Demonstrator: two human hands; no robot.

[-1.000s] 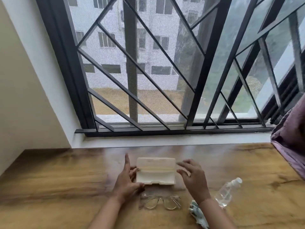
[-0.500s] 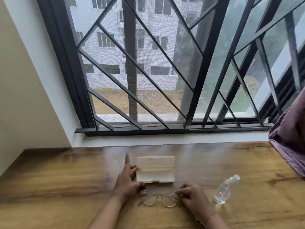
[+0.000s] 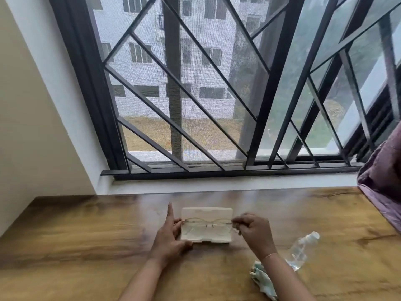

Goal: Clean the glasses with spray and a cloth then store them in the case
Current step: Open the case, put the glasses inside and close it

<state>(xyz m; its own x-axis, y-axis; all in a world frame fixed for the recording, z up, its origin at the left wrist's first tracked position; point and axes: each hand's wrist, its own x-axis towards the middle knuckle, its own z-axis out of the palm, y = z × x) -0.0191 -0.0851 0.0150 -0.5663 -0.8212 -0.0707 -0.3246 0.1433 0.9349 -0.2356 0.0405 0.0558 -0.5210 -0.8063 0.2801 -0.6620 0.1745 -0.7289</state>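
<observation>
A cream glasses case point(image 3: 206, 235) lies open on the wooden table point(image 3: 86, 235). The clear-framed glasses point(image 3: 207, 222) hang just over the open case, and my right hand point(image 3: 253, 231) pinches their right end. My left hand point(image 3: 170, 233) holds the case's left side, thumb at its front corner and index finger pointing straight ahead. A clear spray bottle point(image 3: 302, 249) lies on its side to the right of my right wrist. The crumpled pale-green cloth point(image 3: 262, 279) sits near the table's front, partly behind my right forearm.
A barred window point(image 3: 217, 105) and white sill point(image 3: 217, 183) run along the table's far edge. Purple fabric point(image 3: 384, 181) drapes over the table's right end. A beige wall stands at the left.
My right hand picked the glasses up from the table in front of the case and carried them over the open case. The left hand stayed on the case.
</observation>
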